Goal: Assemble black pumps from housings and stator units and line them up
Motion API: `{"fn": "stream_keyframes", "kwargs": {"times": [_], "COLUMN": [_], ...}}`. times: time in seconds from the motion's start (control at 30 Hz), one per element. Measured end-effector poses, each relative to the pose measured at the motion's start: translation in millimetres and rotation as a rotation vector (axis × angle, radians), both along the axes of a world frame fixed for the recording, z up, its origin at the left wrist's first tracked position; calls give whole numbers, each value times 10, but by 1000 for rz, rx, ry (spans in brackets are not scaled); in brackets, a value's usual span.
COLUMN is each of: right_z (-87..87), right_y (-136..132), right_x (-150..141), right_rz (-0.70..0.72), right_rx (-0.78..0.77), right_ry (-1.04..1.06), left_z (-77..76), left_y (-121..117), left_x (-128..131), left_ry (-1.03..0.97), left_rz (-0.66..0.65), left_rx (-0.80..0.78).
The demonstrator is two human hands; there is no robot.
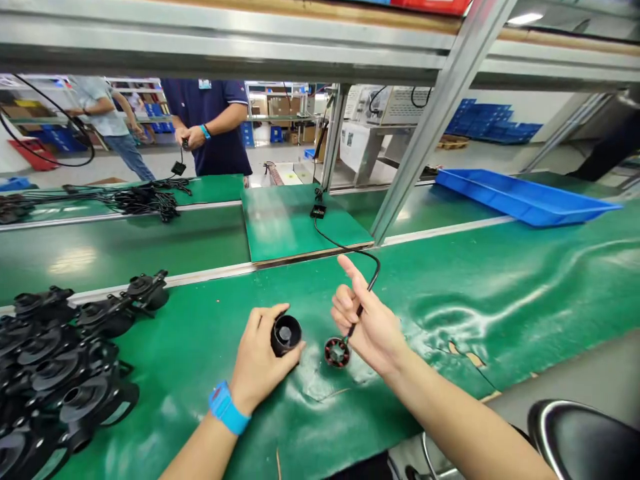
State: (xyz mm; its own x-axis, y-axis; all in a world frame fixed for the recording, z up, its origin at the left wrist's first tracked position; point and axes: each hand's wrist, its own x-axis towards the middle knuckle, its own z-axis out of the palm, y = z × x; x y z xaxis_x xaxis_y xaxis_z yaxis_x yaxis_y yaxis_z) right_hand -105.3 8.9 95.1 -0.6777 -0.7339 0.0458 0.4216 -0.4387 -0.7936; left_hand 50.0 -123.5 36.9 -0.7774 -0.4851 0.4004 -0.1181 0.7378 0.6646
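In the head view, your left hand (pixel 263 360) grasped the black cup (pixel 286 335) by its sides, thumb and fingers parted by its width, its open end and axis facing up toward you, over the green mat (pixel 200 353). Your right hand (pixel 373 327) curled around the cable (pixel 377 268), index finger extended; below hung or rested the coil (pixel 337 353), face up, right of the cup, apart from it. Blowers (pixel 75 363) lay at left.

Green counter (pixel 210 320) w/ torn patches up front, metal shelf frame (pixel 225 50) above. Behind: grey floor (pixel 295 156), white wall (pixel 565 107) at R, stacked blue crates (pixel 490 121) nr it, ceiling light (pixel 525 19) on. Dark seat (pixel 590 440) bottom R.
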Motion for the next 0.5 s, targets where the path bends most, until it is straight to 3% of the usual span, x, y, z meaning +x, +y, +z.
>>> {"fn": "stream_keyframes", "kwargs": {"times": [0.13, 0.27, 0.4, 0.5], "right_z": [-362, -697, -764, -711], "right_y": [-162, -39, 247, 345], "right_x": [-282, -644, -855, -848], "right_rz": [-100, -37, 264, 545], "right_rx": [127, 212, 336, 452], "right_ry": [80, 175, 390, 760], "left_z": [-6, -38, -70, -88], "left_y": [-114, -152, -185, -207], "left_x": [6, -6, -18, -22], "left_ry": [-9, -9, 13, 21], "left_rz": [58, 75, 97, 111], "left_rx": [-32, -42, -16, 11]}}
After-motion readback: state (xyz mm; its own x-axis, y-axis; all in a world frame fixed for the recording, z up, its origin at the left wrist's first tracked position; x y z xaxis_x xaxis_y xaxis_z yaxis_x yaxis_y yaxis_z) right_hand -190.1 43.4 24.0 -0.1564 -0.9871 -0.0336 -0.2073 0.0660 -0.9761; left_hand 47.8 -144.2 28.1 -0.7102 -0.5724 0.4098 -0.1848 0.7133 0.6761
